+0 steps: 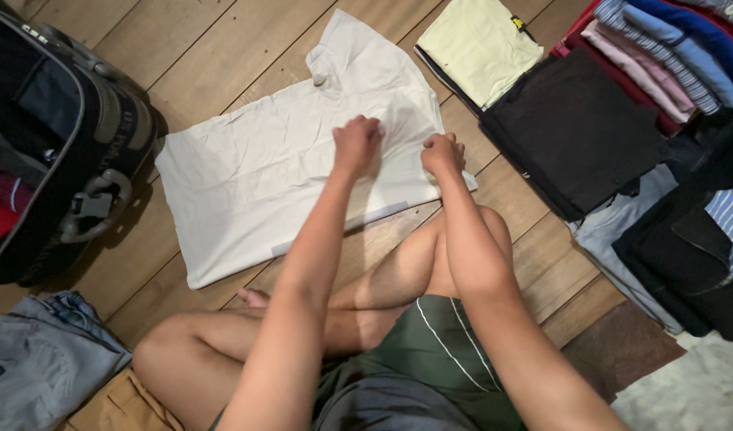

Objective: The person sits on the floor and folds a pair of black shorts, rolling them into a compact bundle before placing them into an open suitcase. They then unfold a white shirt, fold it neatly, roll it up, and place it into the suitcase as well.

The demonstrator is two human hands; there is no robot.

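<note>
I sit cross-legged on a wooden floor (223,48). A white shirt (287,168) lies spread flat in front of my knees. My left hand (356,145) and right hand (441,154) rest on its near edge, fingers curled and pinching the cloth. An open suitcase (55,152) sits left; folded clothes (590,120) are stacked right.
</note>
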